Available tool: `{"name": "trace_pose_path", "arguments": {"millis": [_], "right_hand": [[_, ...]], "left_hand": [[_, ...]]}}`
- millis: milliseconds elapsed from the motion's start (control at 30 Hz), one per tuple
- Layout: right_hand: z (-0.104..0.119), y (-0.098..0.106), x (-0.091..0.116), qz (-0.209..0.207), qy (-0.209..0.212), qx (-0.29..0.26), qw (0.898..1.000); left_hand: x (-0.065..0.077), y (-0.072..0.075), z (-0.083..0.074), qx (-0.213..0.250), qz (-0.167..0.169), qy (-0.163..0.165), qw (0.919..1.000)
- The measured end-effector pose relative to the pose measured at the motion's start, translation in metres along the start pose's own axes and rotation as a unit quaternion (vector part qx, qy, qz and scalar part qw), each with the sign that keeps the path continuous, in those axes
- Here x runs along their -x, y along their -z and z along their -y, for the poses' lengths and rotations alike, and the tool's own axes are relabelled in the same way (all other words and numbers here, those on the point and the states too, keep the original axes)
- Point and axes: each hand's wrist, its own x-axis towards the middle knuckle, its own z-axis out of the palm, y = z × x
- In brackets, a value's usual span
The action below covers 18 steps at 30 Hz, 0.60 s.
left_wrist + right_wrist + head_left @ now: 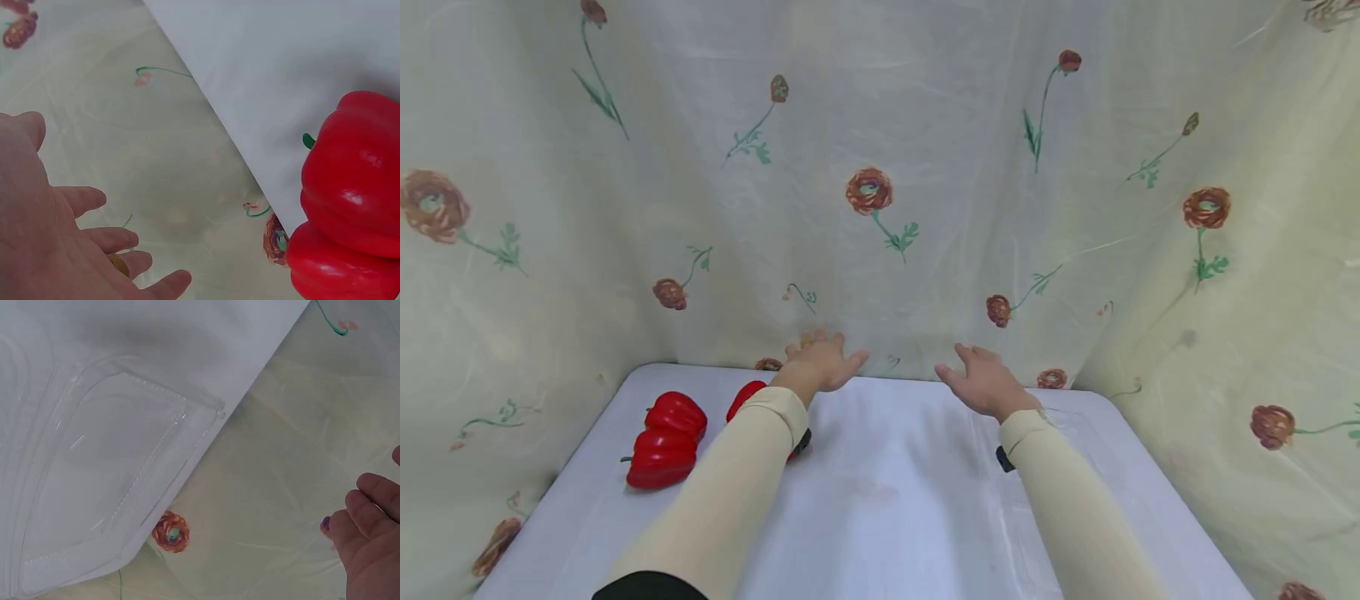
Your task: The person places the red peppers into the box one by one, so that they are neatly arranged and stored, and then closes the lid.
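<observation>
Both arms reach toward the far edge of the white table. My left hand (822,360) is held out with its fingers spread and nothing in it. In the left wrist view, shiny red bell peppers (356,172) with a green stem lie to the right of that hand, apart from it. Two of the bell peppers (662,457) lie side by side left of the left sleeve in the head view; more red shows behind the forearm, partly hidden. My right hand (985,382) is also extended and holds nothing. Near it, a clear plastic container (119,462) lies on the table.
The white table (880,517) has rounded far corners. Behind and at both sides hangs a pale curtain (955,208) printed with reddish-brown flowers, close to the table's far edge. Dark bands sit at the wrists.
</observation>
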Motion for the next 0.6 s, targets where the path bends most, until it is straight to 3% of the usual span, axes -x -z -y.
{"name": "trace_pose_path", "arguments": {"millis": [300, 600], "right_hand": [[-0.033, 0.012, 0.019, -0.066, 0.028, 0.024, 0.997], [-0.06, 0.016, 0.042, -0.069, -0.004, -0.033, 0.997]], "left_hand": [[-0.002, -0.003, 0.011, -0.011, -0.001, -0.031, 0.9995], [0.004, -0.002, 0.035, -0.042, -0.009, -0.024, 0.9988]]}}
